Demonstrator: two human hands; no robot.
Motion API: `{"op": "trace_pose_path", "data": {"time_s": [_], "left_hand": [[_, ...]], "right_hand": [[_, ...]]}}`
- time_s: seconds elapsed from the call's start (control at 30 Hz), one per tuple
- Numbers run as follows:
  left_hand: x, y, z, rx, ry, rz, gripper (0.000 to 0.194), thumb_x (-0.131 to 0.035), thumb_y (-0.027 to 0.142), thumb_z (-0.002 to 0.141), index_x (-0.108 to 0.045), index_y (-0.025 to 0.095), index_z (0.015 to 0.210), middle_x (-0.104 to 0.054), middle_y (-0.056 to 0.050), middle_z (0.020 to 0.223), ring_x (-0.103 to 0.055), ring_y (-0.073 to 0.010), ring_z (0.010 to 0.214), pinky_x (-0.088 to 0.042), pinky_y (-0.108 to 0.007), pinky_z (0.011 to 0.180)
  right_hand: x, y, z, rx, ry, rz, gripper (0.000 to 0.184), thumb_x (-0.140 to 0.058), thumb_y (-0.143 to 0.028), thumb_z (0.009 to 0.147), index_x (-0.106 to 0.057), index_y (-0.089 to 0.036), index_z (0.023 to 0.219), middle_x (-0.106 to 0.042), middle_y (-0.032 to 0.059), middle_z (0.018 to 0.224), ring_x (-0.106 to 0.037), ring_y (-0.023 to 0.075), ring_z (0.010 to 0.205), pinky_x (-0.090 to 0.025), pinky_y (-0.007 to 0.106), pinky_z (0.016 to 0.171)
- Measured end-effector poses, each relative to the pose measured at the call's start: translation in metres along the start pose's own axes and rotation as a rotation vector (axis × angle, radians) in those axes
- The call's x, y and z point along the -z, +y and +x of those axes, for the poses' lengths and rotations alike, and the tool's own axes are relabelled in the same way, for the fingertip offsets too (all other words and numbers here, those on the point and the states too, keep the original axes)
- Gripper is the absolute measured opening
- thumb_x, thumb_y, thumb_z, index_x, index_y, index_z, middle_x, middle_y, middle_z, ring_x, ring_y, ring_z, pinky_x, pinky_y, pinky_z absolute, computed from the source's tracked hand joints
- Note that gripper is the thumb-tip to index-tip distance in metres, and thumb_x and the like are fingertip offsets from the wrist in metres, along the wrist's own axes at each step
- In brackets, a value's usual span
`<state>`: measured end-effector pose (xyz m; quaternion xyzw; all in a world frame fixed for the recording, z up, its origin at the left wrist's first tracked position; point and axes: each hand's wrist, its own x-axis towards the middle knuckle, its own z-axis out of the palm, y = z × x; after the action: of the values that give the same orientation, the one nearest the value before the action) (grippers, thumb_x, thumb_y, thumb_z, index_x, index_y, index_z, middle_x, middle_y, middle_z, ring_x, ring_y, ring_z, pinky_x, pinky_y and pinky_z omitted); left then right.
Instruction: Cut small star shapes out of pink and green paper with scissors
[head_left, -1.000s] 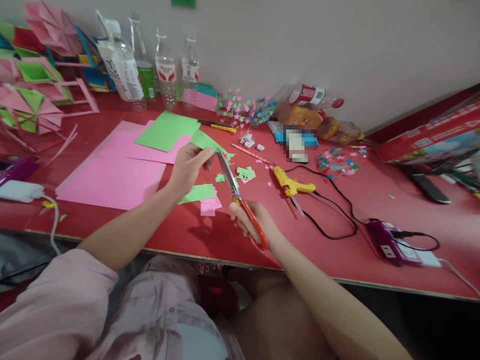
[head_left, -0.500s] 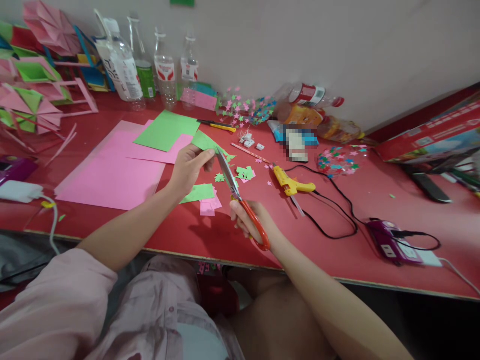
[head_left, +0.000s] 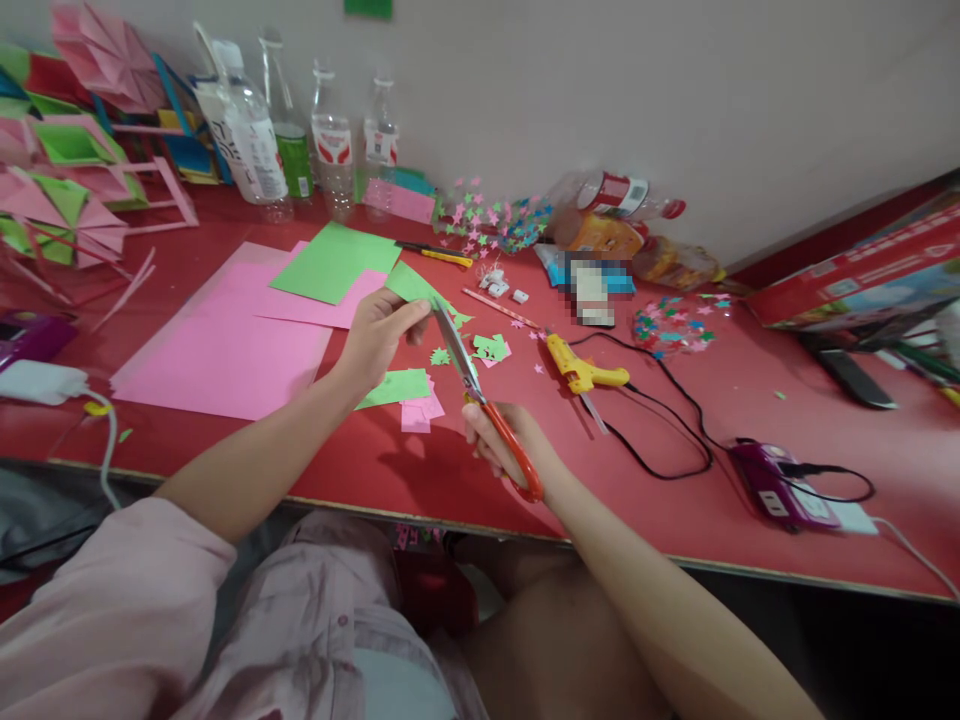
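Observation:
Pinched between the thumb and fingers of my left hand [head_left: 381, 335] is a piece of green paper [head_left: 411, 284], raised above the table. My right hand [head_left: 510, 440] is closed around the red handles of a pair of scissors [head_left: 466, 372]. Its blades point up and away, with the tips at the green paper by my left thumb. Below the blades lie green paper scraps [head_left: 490, 348] and a small jagged green cutout [head_left: 439, 356]. A green strip [head_left: 397, 388] rests on small pink pieces [head_left: 421, 411] nearer to me.
Pink sheets [head_left: 225, 340] and a green sheet [head_left: 336, 262] lie left. A yellow glue gun [head_left: 581, 366] with a black cord sits right, near a purple power strip [head_left: 784, 487]. Bottles [head_left: 332, 150] stand along the wall. Paper stars [head_left: 480, 215] and a box cutter [head_left: 442, 256] lie behind.
Both hands stay nearly in place, the left still pinching the green paper. The scissors shift only very slightly, their tips staying at the paper.

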<state>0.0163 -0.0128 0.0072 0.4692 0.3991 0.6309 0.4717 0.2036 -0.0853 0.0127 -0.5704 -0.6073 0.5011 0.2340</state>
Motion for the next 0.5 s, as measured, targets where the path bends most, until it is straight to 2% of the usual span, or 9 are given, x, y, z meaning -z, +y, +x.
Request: {"op": "trace_pose_path", "data": {"time_s": [0.2,0.5], "left_hand": [[-0.0019,0.0022,-0.0016,0.030,-0.039,0.012,0.026,-0.061,0.017,0.076,-0.057,0.017,0.050,-0.053,0.003,0.044,-0.046,-0.0039,0.042,-0.039,-0.019,0.048],[-0.0037,0.0019,-0.0019,0.051,-0.023,-0.066,0.023,-0.060,0.015,0.075,-0.057,0.017,0.052,-0.054,0.004,0.045,-0.047,-0.0038,0.041,-0.038,-0.019,0.046]], "right_hand": [[0.0013,0.0020,-0.0004,0.018,-0.011,-0.028,0.056,-0.053,-0.074,0.075,-0.051,-0.020,0.063,-0.040,-0.0058,0.042,-0.040,0.0092,0.036,-0.036,0.023,0.037],[-0.0019,0.0001,-0.0018,0.022,-0.004,0.020,0.058,-0.052,-0.077,0.075,-0.046,-0.021,0.062,-0.037,-0.0070,0.042,-0.034,0.0070,0.033,-0.030,0.022,0.034]]}}
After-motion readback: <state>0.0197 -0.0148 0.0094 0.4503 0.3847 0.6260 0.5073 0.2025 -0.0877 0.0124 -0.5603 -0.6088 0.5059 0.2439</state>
